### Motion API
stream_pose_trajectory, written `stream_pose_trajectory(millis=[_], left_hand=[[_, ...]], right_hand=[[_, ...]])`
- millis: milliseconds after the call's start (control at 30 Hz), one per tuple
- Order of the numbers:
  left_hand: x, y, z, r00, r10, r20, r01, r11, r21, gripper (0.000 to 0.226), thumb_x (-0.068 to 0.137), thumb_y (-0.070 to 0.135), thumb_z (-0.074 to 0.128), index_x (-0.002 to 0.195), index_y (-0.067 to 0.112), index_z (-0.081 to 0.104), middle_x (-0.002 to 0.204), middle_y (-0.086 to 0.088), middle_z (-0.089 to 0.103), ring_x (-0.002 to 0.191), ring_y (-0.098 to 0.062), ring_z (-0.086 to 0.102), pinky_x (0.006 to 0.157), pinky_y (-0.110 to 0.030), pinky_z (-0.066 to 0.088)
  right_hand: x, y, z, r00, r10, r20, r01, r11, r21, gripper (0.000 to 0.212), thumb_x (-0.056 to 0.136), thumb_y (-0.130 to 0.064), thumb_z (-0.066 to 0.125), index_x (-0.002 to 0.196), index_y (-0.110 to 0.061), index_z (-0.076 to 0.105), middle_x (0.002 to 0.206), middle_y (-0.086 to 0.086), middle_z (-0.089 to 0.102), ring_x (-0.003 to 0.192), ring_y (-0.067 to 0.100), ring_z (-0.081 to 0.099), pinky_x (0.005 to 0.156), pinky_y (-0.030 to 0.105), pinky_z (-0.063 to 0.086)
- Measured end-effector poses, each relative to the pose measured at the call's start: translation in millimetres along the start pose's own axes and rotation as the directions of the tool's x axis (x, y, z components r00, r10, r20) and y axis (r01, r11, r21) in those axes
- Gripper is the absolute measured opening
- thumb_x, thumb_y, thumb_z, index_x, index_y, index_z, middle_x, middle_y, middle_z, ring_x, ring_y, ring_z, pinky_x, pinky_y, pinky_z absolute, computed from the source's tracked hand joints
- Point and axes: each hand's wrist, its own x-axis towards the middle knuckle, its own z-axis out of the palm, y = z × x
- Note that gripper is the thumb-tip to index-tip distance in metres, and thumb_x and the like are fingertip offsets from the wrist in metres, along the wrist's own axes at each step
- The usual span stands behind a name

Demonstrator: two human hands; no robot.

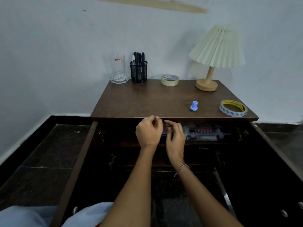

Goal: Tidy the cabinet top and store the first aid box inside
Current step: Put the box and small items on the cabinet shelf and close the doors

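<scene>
Inside the cabinet [139,102], the clear first aid box [207,132] holds reddish items; left hand [148,132] and right hand [175,138] hover alongside, fingers loosely curled, gripping nothing.

Cabinet top [139,102] mid free; doors [77,161] wide open; box [205,132] blocks shelf [124,142] rt.

Pale blue-grey wall [49,46] (peeled patch up top), dark speckled floor [37,148], white skirting [24,136].

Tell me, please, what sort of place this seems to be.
Probably a room in a home, perhaps a bedroom: a low wooden cabinet stands against a painted wall, and on its top are a pleated-shade table lamp, a mesh pen holder and a drinking glass.
</scene>
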Motion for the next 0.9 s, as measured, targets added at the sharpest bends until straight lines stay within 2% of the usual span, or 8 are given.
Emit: stream_pose_trajectory(millis=[133, 267, 333, 467, 533, 633, 733, 900], left_hand=[[14, 25, -2, 0.993, 0.062, -0.095, -0.072, 0.992, -0.099, 0.037, 0.087, 0.023, 0.055, 0.054, 0.013, 0.043, 0.052, 0.003, 0.044, 0.052, -0.014, 0.046, 0.051, -0.027, 0.038], [25, 42, 6, 0.993, 0.027, -0.117, -0.056, 0.964, -0.260, 0.025, 0.088, 0.023, 0.054, 0.068, 0.011, 0.062, 0.059, 0.000, 0.059, 0.058, -0.014, 0.056, 0.059, -0.033, 0.048], [27, 49, 13, 0.999, -0.021, -0.029, 0.008, 0.920, -0.391, 0.014, 0.087, 0.017, 0.054, 0.082, 0.018, 0.067, 0.071, 0.000, 0.068, 0.068, -0.010, 0.064, 0.068, -0.031, 0.054], [28, 69, 29, 0.972, -0.086, 0.221, 0.194, 0.821, -0.536, 0.028, 0.091, 0.006, 0.051, 0.115, 0.013, 0.064, 0.105, -0.004, 0.070, 0.095, -0.007, 0.064, 0.087, -0.018, 0.049], [26, 80, 38, 0.911, -0.132, 0.391, 0.360, 0.719, -0.595, 0.037, 0.094, 0.007, 0.048, 0.131, 0.010, 0.052, 0.125, -0.007, 0.062, 0.112, -0.009, 0.057, 0.100, -0.020, 0.042], [22, 92, 48, 0.753, -0.179, 0.633, 0.626, 0.493, -0.604, 0.045, 0.100, 0.012, 0.039, 0.144, 0.009, 0.034, 0.147, -0.010, 0.040, 0.135, -0.018, 0.039, 0.113, -0.030, 0.030], [21, 96, 54, 0.662, -0.169, 0.730, 0.729, 0.368, -0.577, 0.046, 0.102, 0.016, 0.032, 0.147, 0.008, 0.026, 0.152, -0.014, 0.031, 0.141, -0.022, 0.030, 0.115, -0.031, 0.025], [22, 100, 57, 0.628, -0.153, 0.763, 0.765, 0.305, -0.568, 0.043, 0.102, 0.014, 0.031, 0.143, 0.004, 0.033, 0.145, -0.016, 0.042, 0.135, -0.024, 0.041, 0.113, -0.033, 0.031]], right_hand=[[12, -15, -15, 0.996, -0.074, -0.057, 0.077, 0.996, 0.052, 0.027, 0.094, 0.001, 0.044, 0.107, -0.014, 0.063, 0.102, -0.008, 0.055, 0.094, 0.004, 0.059, 0.085, 0.013, 0.048], [30, -25, -29, 0.988, -0.107, -0.111, 0.113, 0.992, 0.049, 0.029, 0.094, 0.002, 0.044, 0.108, -0.014, 0.064, 0.104, -0.007, 0.056, 0.095, -0.005, 0.058, 0.085, 0.008, 0.046], [40, -26, -36, 0.984, -0.114, -0.135, 0.119, 0.992, 0.032, 0.029, 0.094, 0.003, 0.044, 0.110, -0.013, 0.063, 0.107, -0.004, 0.056, 0.097, -0.010, 0.056, 0.087, 0.006, 0.044], [64, -22, -53, 0.969, -0.131, -0.211, 0.118, 0.990, -0.075, 0.034, 0.093, 0.002, 0.045, 0.121, -0.011, 0.059, 0.114, 0.003, 0.051, 0.100, 0.004, 0.056, 0.091, 0.014, 0.045], [77, -17, -61, 0.978, -0.066, -0.198, 0.038, 0.989, -0.140, 0.039, 0.093, 0.000, 0.047, 0.130, -0.010, 0.052, 0.119, 0.005, 0.046, 0.101, 0.013, 0.054, 0.092, 0.020, 0.044], [90, -10, -68, 0.992, 0.090, -0.091, -0.107, 0.972, -0.210, 0.050, 0.095, -0.003, 0.046, 0.143, -0.006, 0.034, 0.136, 0.009, 0.039, 0.106, 0.016, 0.052, 0.101, 0.027, 0.042], [96, -3, -70, 0.981, 0.193, -0.010, -0.188, 0.945, -0.267, 0.056, 0.096, -0.003, 0.043, 0.148, -0.005, 0.021, 0.148, 0.011, 0.035, 0.131, 0.023, 0.042, 0.109, 0.030, 0.034], [101, -2, -73, 0.963, 0.270, 0.013, -0.260, 0.935, -0.240, 0.052, 0.096, -0.001, 0.041, 0.146, -0.006, 0.028, 0.141, 0.010, 0.048, 0.127, 0.020, 0.049, 0.102, 0.023, 0.036]])
